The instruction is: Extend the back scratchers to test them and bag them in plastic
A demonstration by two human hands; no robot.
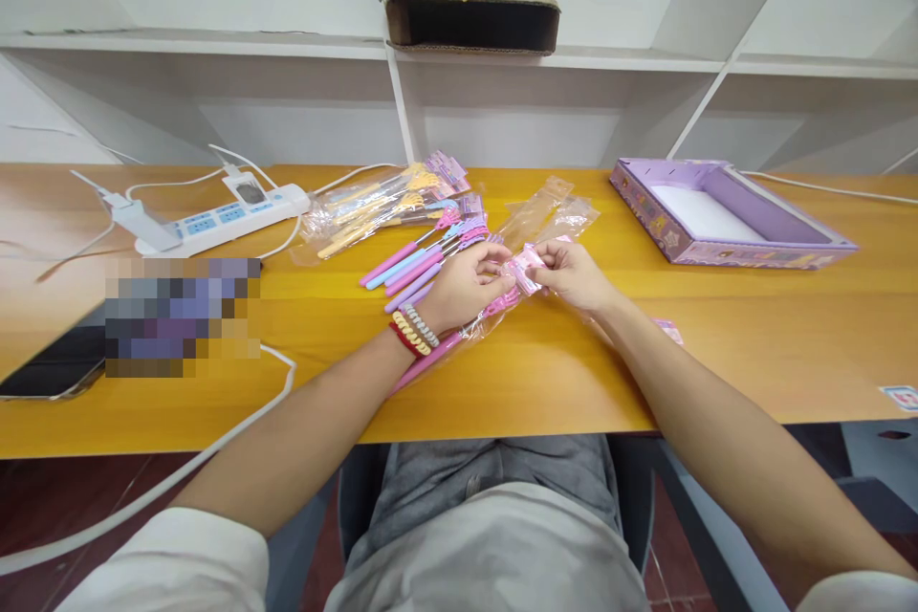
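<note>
My left hand (468, 287) and my right hand (572, 277) meet over the middle of the table, both pinching a small pink printed card (525, 268). The card is at the end of a clear plastic sleeve. Inside the sleeve lies a pink-handled stick (434, 360) with a thin shaft and a shaped pink head, partly under my left hand and wrist. Just beyond my left hand is a group of similar sticks (412, 270) with pink, blue and purple handles. Clear sleeves (549, 208) lie behind my hands.
Bagged yellow-handled sticks (373, 210) with purple cards lie at the back. A purple display box (746, 253) stands at right, and another pink card (668, 331) lies near my right forearm. On the left are a power strip (229, 222), a phone (54, 354) and white cables.
</note>
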